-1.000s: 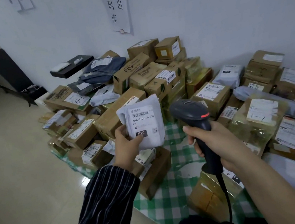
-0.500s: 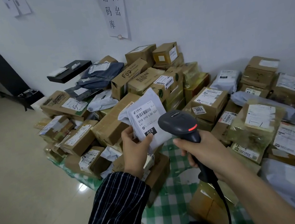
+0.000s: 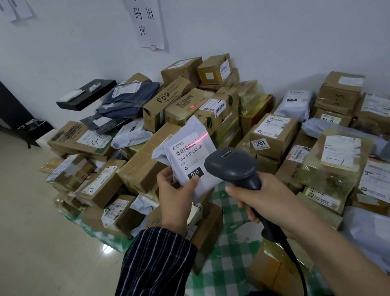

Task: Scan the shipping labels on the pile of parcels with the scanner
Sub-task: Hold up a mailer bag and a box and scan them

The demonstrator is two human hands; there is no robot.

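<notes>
while the right hand [image 3: 267, 203] curls tight round the grip of the dark grey barcode scanner [image 3: 232, 165], the scanner's cable [image 3: 296, 266] drops from under the fist toward the viewer, over the green checked cloth [image 3: 227, 266]. just left of that grip the left hand [image 3: 174, 196], in a striped sleeve [image 3: 154, 274], pinches the lower edge of a grey poly mailer [image 3: 195, 130], thumb tip at the black "010" block of its shipping label [image 3: 191, 158]. the scanner's head covers the mailer's lower right corner. the label reads "010-010-l30-551" under a barcode, and a red scan line [image 3: 197, 143] lies across that barcode; half a second ago no line showed there. beyond the mailer a red dot [image 3: 192, 106] sits on a brown carton [image 3: 182, 103] in the pile of parcels [image 3: 336, 160]. right of the scanner head another carton [image 3: 276, 126] bears a "3003" sticker. farthest off, a paper sign [image 3: 145, 14] with handwritten chinese characters hangs on the wall.
</notes>
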